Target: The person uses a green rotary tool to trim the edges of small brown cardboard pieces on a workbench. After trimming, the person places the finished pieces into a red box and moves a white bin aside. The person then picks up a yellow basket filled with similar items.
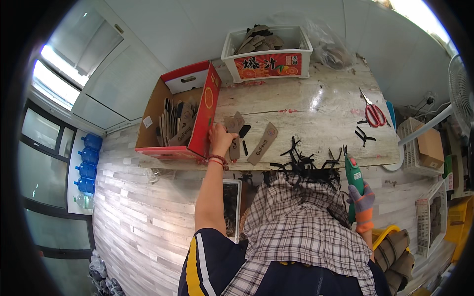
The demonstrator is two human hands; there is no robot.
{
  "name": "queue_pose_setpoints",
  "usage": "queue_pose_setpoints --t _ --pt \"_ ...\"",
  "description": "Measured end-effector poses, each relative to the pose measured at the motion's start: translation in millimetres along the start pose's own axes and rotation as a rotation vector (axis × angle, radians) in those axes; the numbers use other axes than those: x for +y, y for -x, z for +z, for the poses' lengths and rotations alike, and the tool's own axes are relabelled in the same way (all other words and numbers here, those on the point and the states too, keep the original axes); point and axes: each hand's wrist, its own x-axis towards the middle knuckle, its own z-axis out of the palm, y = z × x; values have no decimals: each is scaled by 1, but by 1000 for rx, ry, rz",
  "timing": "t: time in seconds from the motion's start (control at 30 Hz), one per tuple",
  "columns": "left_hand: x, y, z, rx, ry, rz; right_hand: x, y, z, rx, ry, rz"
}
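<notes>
My bare left hand [220,138], with red bracelets on its wrist, is beside the red box wall at the table's front left. Its thumb lies across a grey-brown printed strap piece [234,149]; the other fingers are bent and partly hidden. A second printed strap piece [262,143] lies apart to the right, with small black scraps [244,131] between them. My gloved right hand [363,201] is closed around green power scissors [353,171], their pointed tip up by the table's front edge. Black offcut strips [298,160] are heaped between my hands.
The red cardboard box [200,123] holds several upright strap pieces. Behind it, a white basket [230,52] contains more pieces, next to a clear plastic bag [333,49]. Red-handled scissors [375,114] lie at the right. A fan [461,93] stands beyond the table's right edge.
</notes>
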Motion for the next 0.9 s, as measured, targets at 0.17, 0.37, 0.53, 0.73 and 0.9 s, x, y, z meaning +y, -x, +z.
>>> queue_pose_setpoints --t 0.17,0.37,0.53,0.73,0.9 --pt "4 -7 -20 -20 539 -71 -2 3 -1 1 -40 -4" --pt "28 35 -17 -66 -216 -156 -1 1 -5 19 -24 -3" --pt "23 30 -19 -111 -160 -241 -4 5 -3 -4 -26 -12" --pt "50 44 -20 -253 807 -48 -5 10 -8 21 -63 0" --pt "106 75 33 -136 25 34 1 5 -9 25 -51 -14"
